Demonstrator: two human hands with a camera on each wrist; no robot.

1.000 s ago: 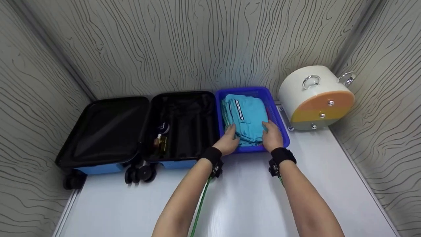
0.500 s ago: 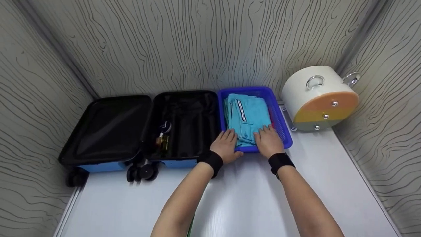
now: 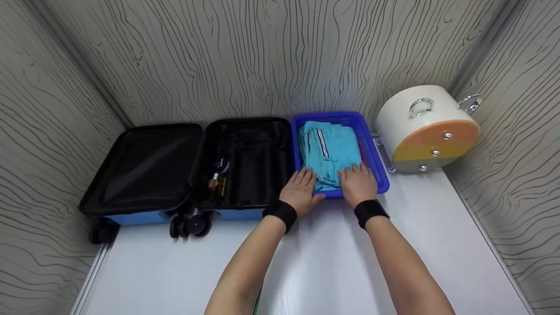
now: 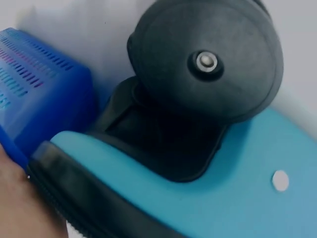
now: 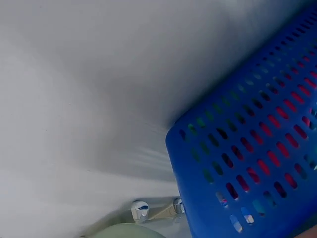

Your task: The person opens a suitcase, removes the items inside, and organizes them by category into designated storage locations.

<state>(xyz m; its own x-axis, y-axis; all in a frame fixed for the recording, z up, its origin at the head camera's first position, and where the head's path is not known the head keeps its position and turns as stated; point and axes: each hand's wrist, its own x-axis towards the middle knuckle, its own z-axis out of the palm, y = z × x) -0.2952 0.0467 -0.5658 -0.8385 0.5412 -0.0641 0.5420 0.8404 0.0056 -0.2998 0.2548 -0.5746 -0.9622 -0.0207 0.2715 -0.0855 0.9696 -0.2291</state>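
Observation:
A blue plastic basket stands against the back wall, holding a folded turquoise garment with a striped trim on top. Beneath and beside it, edges of green and red cloth show. My left hand lies palm down over the basket's near left corner, fingers forward and thumb out to the right. My right hand lies palm down over the near rim, its fingertips on the garment's front edge. In the left wrist view, part of the left hand shows at the basket's rim.
Left of the basket lies an open black-lined suitcase with blue sides and black wheels. Small bottles and a round dark container sit inside. A white drum-shaped cabinet with a coloured front stands right.
Both hands have gone from the garment's sides to palm down at the basket's near edge. Over the last half second they have hardly moved; the view has shifted slightly.

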